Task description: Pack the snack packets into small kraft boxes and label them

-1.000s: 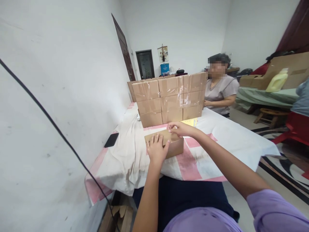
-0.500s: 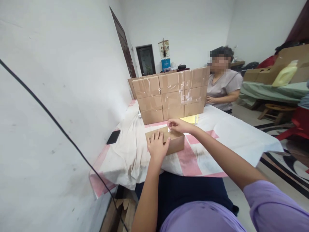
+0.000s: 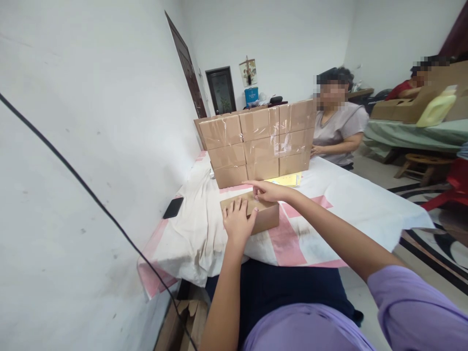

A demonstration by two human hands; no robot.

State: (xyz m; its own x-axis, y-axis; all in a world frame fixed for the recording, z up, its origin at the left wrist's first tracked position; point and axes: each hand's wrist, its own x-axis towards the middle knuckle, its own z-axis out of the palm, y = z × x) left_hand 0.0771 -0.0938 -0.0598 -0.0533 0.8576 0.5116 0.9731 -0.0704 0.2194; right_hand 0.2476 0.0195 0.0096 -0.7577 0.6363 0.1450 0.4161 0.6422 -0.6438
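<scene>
White walls (image 3: 91, 87) around a white-and-pink cloth (image 3: 351, 204), with a small cardboard box (image 3: 268, 218) near the cloth's front edge. Spread open, fingers down on the left part of the box top: the left hand (image 3: 238, 222). At the right part of the same top, index finger extended and the others curled: the right hand (image 3: 269, 191), with any grip impossible to make out. Just beyond, a taped stack of cardboard boxes (image 3: 260, 141) and a yellow sheet (image 3: 290, 181); to the left, a flat black phone (image 3: 173, 208); beside the stack, a person in a grey top (image 3: 341, 131).
</scene>
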